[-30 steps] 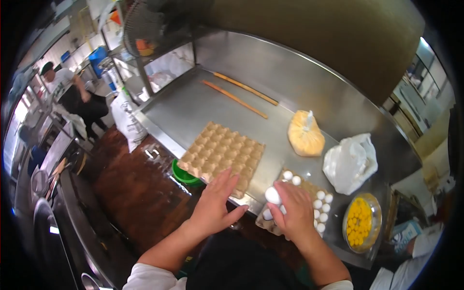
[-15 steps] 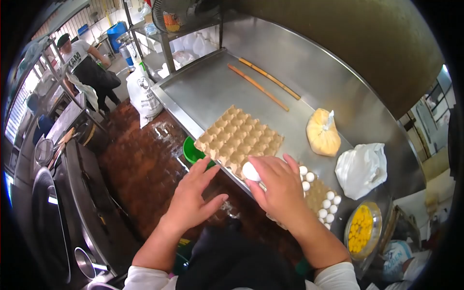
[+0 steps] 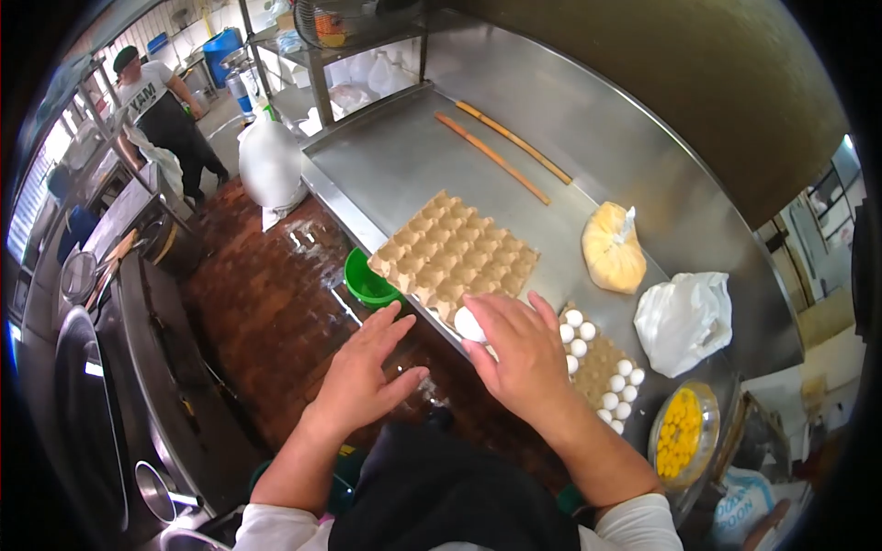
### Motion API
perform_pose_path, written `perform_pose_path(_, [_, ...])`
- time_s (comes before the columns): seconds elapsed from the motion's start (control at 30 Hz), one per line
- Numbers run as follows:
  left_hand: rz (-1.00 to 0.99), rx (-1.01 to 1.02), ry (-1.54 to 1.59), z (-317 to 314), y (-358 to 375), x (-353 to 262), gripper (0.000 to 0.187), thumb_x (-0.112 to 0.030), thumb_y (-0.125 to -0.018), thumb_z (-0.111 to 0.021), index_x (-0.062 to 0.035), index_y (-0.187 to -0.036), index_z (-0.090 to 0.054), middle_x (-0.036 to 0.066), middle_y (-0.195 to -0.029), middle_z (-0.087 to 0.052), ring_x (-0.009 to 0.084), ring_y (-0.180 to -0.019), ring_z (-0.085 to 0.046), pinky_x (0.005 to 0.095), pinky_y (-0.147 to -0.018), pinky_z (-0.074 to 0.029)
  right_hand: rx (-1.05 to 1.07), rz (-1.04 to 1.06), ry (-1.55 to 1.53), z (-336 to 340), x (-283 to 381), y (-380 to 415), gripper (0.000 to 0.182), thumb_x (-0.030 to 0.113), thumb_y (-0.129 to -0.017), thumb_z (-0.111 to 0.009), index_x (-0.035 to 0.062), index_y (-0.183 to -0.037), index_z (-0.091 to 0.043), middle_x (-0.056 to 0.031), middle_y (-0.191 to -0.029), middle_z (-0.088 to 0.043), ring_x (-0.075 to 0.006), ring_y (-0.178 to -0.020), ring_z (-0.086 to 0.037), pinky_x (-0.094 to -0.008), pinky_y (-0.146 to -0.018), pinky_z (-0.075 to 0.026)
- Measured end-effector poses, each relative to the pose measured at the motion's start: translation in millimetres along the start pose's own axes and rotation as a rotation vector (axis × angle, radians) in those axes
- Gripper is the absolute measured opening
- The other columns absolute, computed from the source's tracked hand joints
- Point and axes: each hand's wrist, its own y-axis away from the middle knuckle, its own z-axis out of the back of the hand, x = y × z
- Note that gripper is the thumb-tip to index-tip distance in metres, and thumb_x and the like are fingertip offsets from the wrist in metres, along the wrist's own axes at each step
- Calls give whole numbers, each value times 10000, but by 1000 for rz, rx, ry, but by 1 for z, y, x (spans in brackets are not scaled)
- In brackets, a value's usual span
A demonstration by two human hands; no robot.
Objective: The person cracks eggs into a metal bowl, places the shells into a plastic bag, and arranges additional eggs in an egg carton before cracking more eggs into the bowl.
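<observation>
My right hand grips a white egg between thumb and fingers, over the table's front edge. My left hand is open, fingers apart, to the left of the egg and holding nothing. Just beyond the hands an egg tray of brown cardboard lies with bare cups. Partly behind my right hand, a second cardboard tray carries several white eggs. Below the table's edge stands a green bowl, partly covered by the first tray. A bowl of yolks sits to the right.
On the steel table lie two wooden sticks, a tied bag of yellowish stuff and a white plastic bag. A white sack stands on the floor. Another person stands at the back left.
The egg and my right hand have shifted slightly left in view. The person at the back left stands more upright. The camera view has moved a little.
</observation>
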Motion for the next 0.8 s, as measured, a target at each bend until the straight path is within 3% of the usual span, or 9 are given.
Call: perform_pose_path(0.8, [-105, 80, 46, -18, -19, -11, 633, -280, -824, -771, -13, -1355, -554, 259, -1457, -475, 409, -1368, -448, 445, -1121, -386, -13, -121, -1, 4, -11, 21, 483, 190, -860, -706, 112, -1319, -578, -77, -1261, -631, -241, -1190, -582, -500, -1086, -343])
